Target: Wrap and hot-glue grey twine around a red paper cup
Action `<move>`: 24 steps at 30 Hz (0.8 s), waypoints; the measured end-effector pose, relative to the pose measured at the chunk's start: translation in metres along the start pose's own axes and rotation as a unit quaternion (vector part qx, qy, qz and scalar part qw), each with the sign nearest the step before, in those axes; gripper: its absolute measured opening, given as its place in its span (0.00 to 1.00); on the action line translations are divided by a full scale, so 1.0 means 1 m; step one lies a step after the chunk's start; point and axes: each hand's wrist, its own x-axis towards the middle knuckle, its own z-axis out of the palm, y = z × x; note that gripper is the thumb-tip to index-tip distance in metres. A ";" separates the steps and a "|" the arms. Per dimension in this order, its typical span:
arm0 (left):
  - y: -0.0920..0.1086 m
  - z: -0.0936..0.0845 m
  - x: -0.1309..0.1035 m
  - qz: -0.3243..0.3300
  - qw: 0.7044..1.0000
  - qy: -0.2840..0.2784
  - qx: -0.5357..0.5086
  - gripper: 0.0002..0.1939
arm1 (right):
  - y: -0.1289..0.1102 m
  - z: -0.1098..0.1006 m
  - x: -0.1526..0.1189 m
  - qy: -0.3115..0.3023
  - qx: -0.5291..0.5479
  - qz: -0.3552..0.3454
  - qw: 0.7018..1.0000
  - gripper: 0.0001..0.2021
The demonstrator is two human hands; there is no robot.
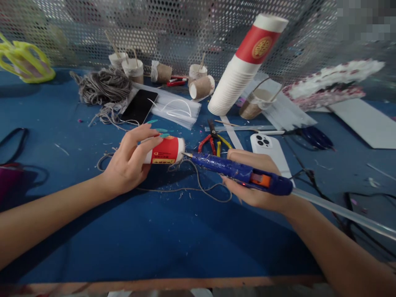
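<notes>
My left hand (131, 154) is closed round a red and white paper cup (167, 150) that lies on its side above the blue table. In my right hand (262, 198) is a blue hot glue gun (222, 164), gripped with its nozzle pointing left. The nozzle tip is at the cup's right end, by the rim or base edge; whether it touches, I cannot tell. A long clear glue stick (343, 212) sticks out of the gun's back. Thin grey cord (201, 190) runs loosely across the table beneath the cup and gun.
Pliers (213, 138) with red and yellow handles lie behind the gun, beside a white phone (272, 150). A tall leaning stack of paper cups (238, 78) stands further back. Grey cord (105, 86) is heaped by a black phone (140, 106). Twine-wrapped cups (202, 87) line the mesh.
</notes>
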 end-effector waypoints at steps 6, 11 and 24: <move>0.001 -0.001 0.002 0.004 1.000 0.001 0.002 0.27 | -0.002 -0.001 0.000 -0.020 0.020 0.000 1.000 0.12; 0.001 -0.002 0.003 0.007 1.000 0.001 0.011 0.27 | -0.001 0.000 -0.002 0.005 -0.001 -0.007 1.000 0.11; 0.001 -0.002 0.001 0.003 1.000 0.000 0.005 0.28 | -0.003 -0.002 -0.001 0.003 0.004 -0.008 1.000 0.11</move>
